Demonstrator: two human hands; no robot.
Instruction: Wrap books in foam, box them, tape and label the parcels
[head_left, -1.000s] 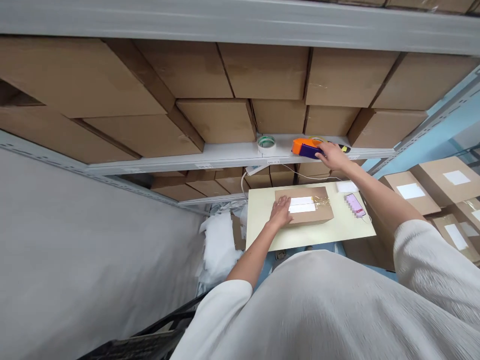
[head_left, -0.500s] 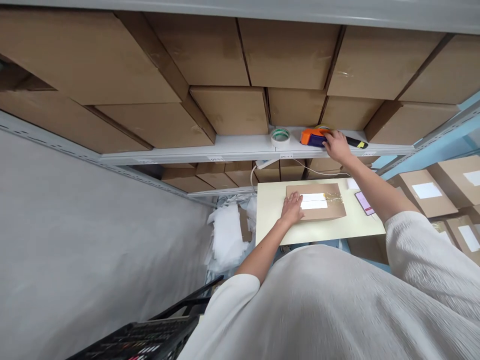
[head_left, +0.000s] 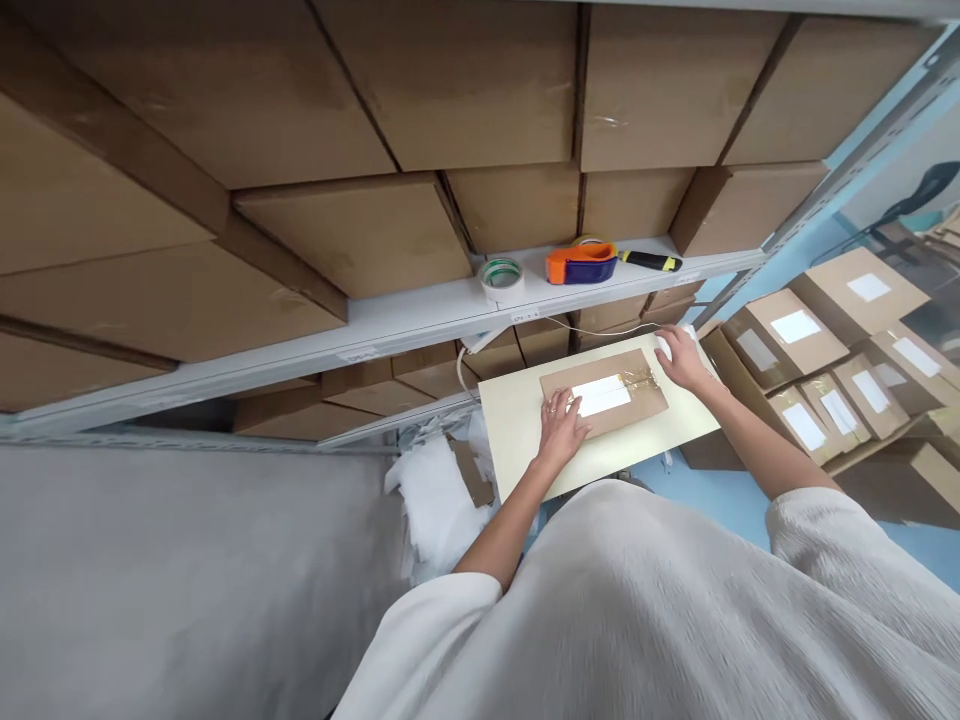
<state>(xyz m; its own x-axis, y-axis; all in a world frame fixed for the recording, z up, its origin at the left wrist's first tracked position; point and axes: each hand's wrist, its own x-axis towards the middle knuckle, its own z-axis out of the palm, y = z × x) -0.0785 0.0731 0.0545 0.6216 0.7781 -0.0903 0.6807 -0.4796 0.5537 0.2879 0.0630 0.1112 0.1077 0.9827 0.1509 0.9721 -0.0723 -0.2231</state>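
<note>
My left hand [head_left: 561, 428] lies on the left part of a taped cardboard box [head_left: 622, 412], its fingers spread over the edge of a white label [head_left: 602, 396]. The box rests flat on a pale yellow tabletop [head_left: 517, 455], with shiny clear tape at its right end. My right hand [head_left: 681, 360] is at the back right of the tabletop. Its fingers are apart and bent over a small white item [head_left: 664, 345], partly hidden beneath them. On the shelf above are an orange and blue tape dispenser [head_left: 581, 264], a tape roll [head_left: 502, 279] and a black and yellow cutter [head_left: 651, 261].
Stacked cardboard boxes [head_left: 510, 90] fill the shelf in front. To the right, several labelled boxes [head_left: 806, 330] sit in and around a larger carton. White packing sheets [head_left: 435, 500] lie left of the table. A white cable [head_left: 592, 331] runs behind the tabletop.
My right hand has let go of the tape dispenser and moved down to the white item on the tabletop. My left hand stays on the box. The view has turned right.
</note>
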